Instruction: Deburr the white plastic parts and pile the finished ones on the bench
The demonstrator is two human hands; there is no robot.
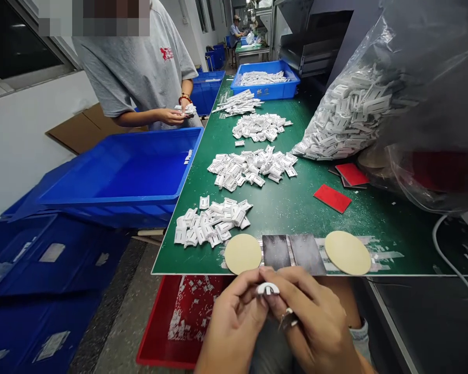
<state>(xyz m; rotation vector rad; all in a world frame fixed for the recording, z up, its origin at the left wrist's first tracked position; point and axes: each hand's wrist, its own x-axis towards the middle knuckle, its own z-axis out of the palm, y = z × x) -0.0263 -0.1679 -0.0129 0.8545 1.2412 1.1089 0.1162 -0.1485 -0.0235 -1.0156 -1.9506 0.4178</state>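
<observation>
My left hand (234, 324) and my right hand (312, 324) sit just below the front edge of a green workbench mat (288, 213). Both pinch a small white plastic clip (268, 289) between thumbs and fingers. A small metal piece (288, 318) shows among my right fingers, but its kind cannot be told. Nearest my hands lie two beige round pads (242, 253) and two dark strips (292, 253) stuck on the mat. Several piles of white clips (214, 223) spread up the mat.
A clear bag of white clips (351, 109) slumps at the right, beside red pads (332, 198). A large blue bin (117, 176) stands left of the bench, and a red tray (179, 317) sits below it. A co-worker (136, 67) holds clips across the bench.
</observation>
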